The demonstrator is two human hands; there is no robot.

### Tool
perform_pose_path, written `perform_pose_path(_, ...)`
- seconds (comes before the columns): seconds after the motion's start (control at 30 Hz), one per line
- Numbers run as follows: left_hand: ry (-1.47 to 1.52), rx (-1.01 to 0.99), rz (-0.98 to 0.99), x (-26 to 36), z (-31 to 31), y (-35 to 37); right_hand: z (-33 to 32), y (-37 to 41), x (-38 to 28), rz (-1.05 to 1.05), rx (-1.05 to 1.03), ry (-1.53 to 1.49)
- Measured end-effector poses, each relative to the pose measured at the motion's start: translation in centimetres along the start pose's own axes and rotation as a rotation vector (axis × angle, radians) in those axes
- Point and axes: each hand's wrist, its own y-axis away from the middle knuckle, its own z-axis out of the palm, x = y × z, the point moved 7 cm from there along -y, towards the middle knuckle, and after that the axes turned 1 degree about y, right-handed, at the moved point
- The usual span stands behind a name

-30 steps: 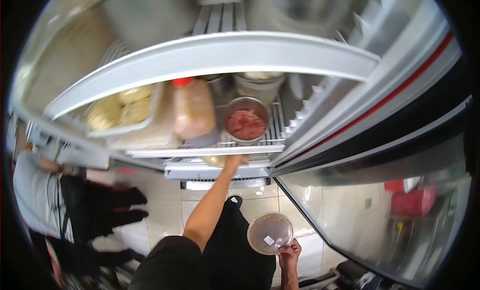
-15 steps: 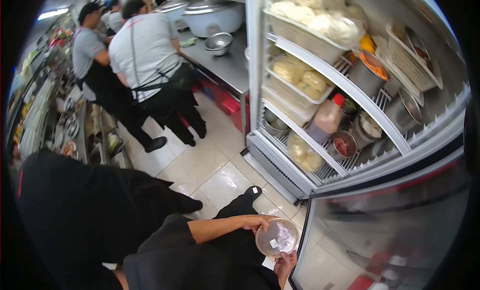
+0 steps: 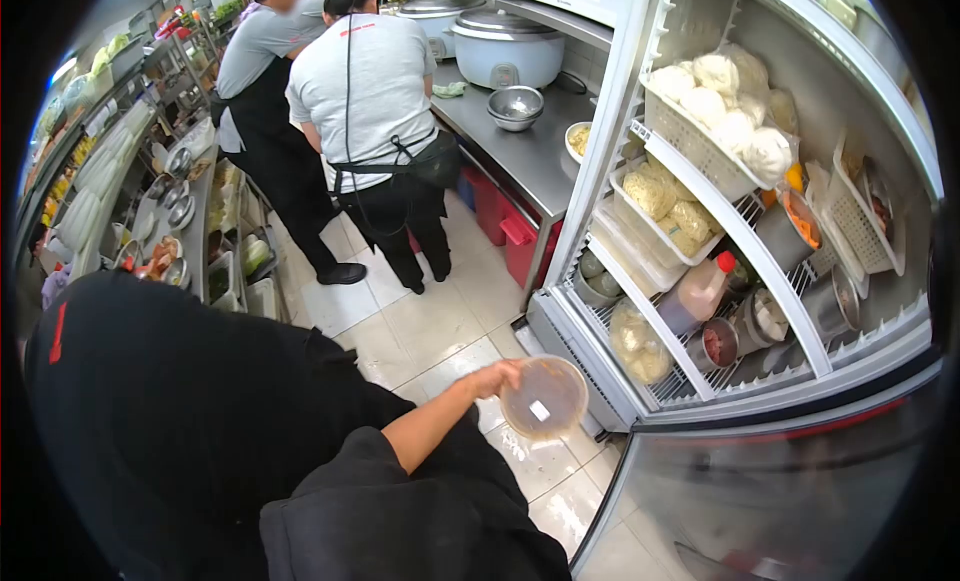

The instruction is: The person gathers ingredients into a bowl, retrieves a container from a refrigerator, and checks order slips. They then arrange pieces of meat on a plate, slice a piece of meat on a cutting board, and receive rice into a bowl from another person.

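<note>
My left hand [image 3: 497, 378] grips the rim of a round, clear plastic container [image 3: 545, 396], its fingers closed on the edge nearest the sleeve. A small white label sits on the container's flat brownish face. It is held over the tiled floor, just left of the open fridge [image 3: 590, 421]. My right hand is out of the frame.
Fridge shelves hold a white basket [image 3: 700, 146] of bagged white food, noodles [image 3: 650, 193], a red-capped bottle [image 3: 695, 296] and metal pots. A person in black [image 3: 180, 421] is close at left; two people stand by the steel counter [image 3: 560, 171]. The glass door [image 3: 760, 491] stands open.
The container has moved up, held now by my left hand alone. My right hand has left it and gone out of view. The camera view has shifted, showing more of the counter.
</note>
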Motion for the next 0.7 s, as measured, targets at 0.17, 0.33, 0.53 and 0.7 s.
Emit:
perform_pose_path(0.17, 0.080, 0.191, 0.163, 7.0, -9.7, -0.6, 3.8, -0.8, 0.3, 0.019, -0.016, 0.094)
perform_pose_path(0.33, 0.190, 0.275, 0.305, 11.7, -20.3, 0.1, 8.2, -2.5, 1.3, 0.050, 0.018, 0.182)
perform_pose_path(0.53, 0.266, 0.409, 0.349, 13.5, -31.6, 2.7, 15.3, -4.3, 2.5, 0.094, 0.078, 0.278)
perform_pose_path(0.7, 0.306, 0.570, 0.280, 14.0, -37.7, 6.6, 21.7, -5.7, 2.9, 0.116, 0.092, 0.360)
